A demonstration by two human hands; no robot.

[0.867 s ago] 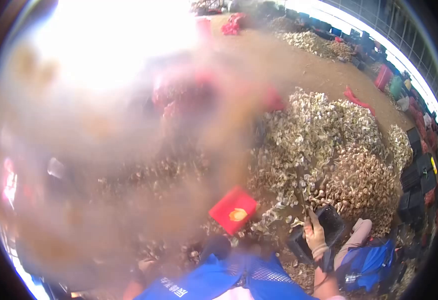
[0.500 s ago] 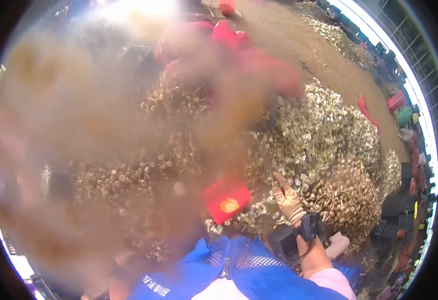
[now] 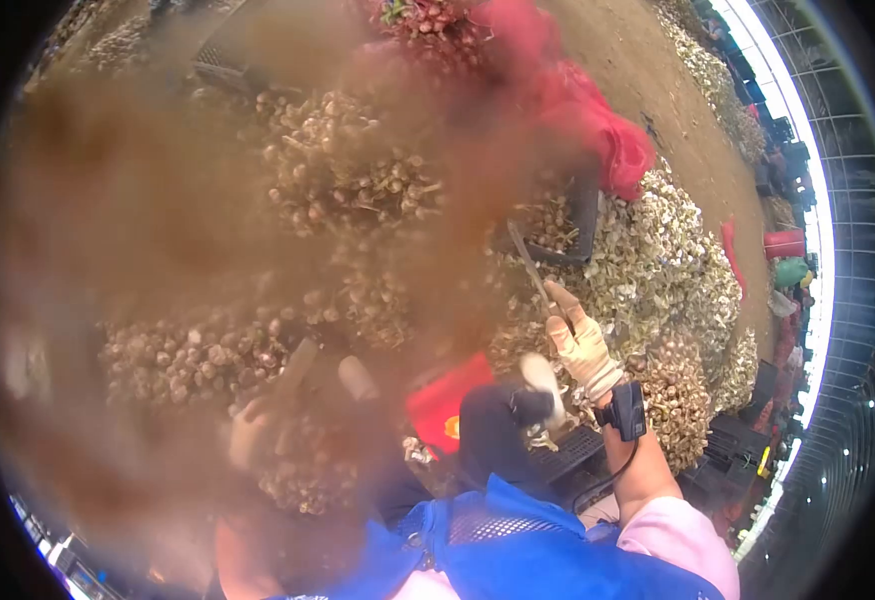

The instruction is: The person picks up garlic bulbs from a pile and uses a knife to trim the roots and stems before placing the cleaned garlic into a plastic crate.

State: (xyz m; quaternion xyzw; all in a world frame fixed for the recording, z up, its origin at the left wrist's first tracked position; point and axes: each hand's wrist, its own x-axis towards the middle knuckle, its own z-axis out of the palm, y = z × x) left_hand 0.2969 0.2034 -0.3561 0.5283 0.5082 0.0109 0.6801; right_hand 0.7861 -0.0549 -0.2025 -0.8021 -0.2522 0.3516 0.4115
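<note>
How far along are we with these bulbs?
Partway, I'd judge. Done: the pale heap looks like trimmings, and the dark crate holds some bulbs. In hand: the right hand holds a long thin tool; the left hand is too blurred to read. Left, apparently: the loose pile outside the crate, though its trimming is unclear.

A big garlic-sorting shed
Garlic heaps (image 3: 348, 165) cover a brown earthen floor (image 3: 618, 70), with red mesh sacks (image 3: 608, 130) and black plastic crates (image 3: 733, 450) among them; a gridded roof (image 3: 848, 130) arches over a bright strip of daylight (image 3: 773, 75).
</note>
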